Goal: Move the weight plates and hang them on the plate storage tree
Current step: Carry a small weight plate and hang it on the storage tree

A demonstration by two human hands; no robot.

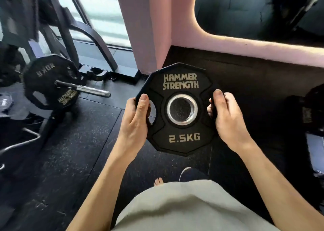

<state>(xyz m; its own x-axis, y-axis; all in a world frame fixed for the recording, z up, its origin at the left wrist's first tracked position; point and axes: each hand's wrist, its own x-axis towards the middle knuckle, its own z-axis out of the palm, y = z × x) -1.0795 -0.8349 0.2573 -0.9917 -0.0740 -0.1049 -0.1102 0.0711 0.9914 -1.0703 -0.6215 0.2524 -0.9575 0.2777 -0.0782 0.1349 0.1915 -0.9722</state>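
A: Both hands on the 2.5 kg plate (180, 108) here. Left hand (135, 123) wraps its left edge, thumb over the face by the grip slot, fingers curled behind. Right hand (228, 122) mirrors it on the right edge, thumb on the rim, fingertips tucked round the back

B: So grasping on both sides, nothing loose. And the plate sits between the two hands, lifted off the floor (73, 160), face up toward the camera, lettering upright

A: Right. Now, the storage tree, I can't pick out for certain. There's a dark rack with a big plate (50, 83) on a steel peg (84, 88), out beyond the left hand, well apart from it. That could be where this is heading, though I can't be sure

B: If so, my advice is to turn the plate upright, so the steel-ringed centre hole (182, 109) faces the peg end square on

A: Agreed. Line the ring up first, then slide straight along the peg. Come in tilted and I'd expect the ring to catch on the tip

B: And keep the fingers on the outer rim, not through the slot or behind the hole, or they could get pinched against the big plate

A: It's a light plate, so one hand could guide while the other steadies
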